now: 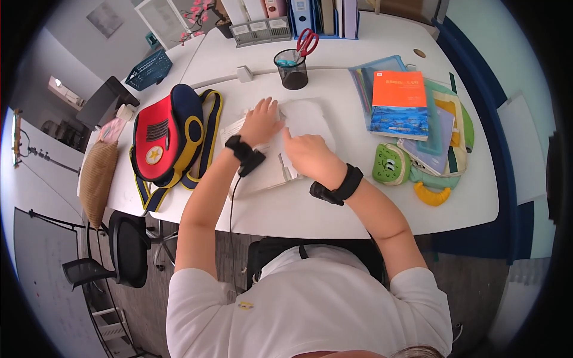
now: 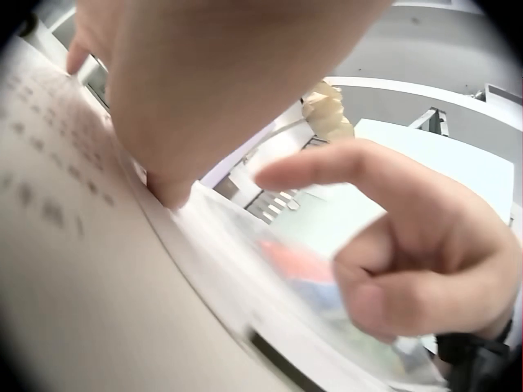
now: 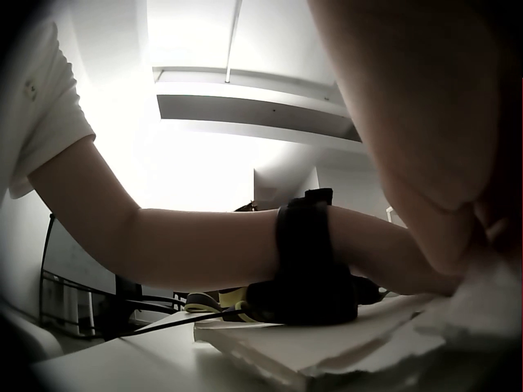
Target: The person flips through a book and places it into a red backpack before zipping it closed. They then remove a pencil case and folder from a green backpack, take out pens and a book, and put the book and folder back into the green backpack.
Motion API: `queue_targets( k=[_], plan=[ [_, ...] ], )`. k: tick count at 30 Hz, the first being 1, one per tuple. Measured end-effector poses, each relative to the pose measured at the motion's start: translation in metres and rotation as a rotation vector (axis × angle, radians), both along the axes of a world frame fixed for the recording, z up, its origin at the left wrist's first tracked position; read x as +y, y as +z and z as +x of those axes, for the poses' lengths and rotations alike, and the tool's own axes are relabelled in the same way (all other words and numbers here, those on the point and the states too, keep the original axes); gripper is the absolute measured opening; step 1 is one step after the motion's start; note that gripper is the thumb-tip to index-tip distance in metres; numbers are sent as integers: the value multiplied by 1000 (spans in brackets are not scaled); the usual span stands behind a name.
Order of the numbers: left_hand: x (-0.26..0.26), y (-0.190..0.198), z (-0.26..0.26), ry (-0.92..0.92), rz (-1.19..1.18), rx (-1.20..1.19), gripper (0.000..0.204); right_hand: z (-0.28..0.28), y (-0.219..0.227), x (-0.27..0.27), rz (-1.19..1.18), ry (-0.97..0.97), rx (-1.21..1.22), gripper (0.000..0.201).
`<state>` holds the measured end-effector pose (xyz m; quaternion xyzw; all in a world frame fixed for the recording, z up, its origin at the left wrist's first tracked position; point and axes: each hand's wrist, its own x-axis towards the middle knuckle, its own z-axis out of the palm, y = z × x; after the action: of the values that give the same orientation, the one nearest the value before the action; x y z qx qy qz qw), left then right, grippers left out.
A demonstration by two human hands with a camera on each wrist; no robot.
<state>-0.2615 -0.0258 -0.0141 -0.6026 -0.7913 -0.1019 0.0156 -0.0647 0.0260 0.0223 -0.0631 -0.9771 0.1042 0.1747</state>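
A thick book with white pages (image 1: 307, 119) lies open on the white table in front of the person. Its printed page (image 2: 73, 269) fills the near side of the left wrist view. On the book's left side rests the left hand (image 1: 261, 123), fingers extended and spread toward the far edge. Over the right part of the book is the right hand (image 1: 311, 156). Its index finger (image 2: 315, 163) reaches out straight while the other fingers are bent, with nothing seen between them. In the right wrist view the book's edges (image 3: 302, 351) look uneven.
To the left lies a red and blue backpack (image 1: 158, 137). A mesh pen cup (image 1: 292, 74) with red-handled scissors (image 1: 307, 43) stands behind the book. At right, an orange and blue book (image 1: 399, 104) lies beside a green pouch (image 1: 391, 164) and a pale bag (image 1: 444, 173).
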Motion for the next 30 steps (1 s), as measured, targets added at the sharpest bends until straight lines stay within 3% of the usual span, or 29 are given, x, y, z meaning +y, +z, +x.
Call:
queue_targets(
  k=[2, 3, 13, 17, 19, 22, 25, 28, 29, 30],
  plan=[
    [-13, -10, 15, 33, -93, 139, 63, -1, 0, -2, -44, -8, -19, 35],
    [-22, -3, 26, 51, -197, 80, 66, -3, -2, -1, -48, 0, -32, 33],
    [-44, 5, 57, -18, -283, 123, 69, -7, -17, -5, -102, -14, -181, 27],
    [-57, 26, 43, -10, -159, -267, 70, 0, 7, 33, -110, -67, -110, 28],
    [-79, 30, 22, 27, -23, -476, 70, 3, 8, 63, -121, -264, -168, 38],
    [-119, 21, 1, 275, 197, -593, 74, 11, -7, 103, -210, -282, -279, 41],
    [-152, 0, -13, 486, 254, -763, 65, 11, 11, 108, -741, -339, -504, 49],
    [-167, 18, 8, 600, 497, -1431, 56, 6, -2, 113, -805, -262, -490, 55],
    [-172, 17, 7, 557, 545, -1565, 44, 5, -6, 115, -795, -249, -432, 55],
    [-174, 16, 7, 568, 544, -1549, 41, 4, -6, 116, -783, -237, -373, 55]
  ],
)
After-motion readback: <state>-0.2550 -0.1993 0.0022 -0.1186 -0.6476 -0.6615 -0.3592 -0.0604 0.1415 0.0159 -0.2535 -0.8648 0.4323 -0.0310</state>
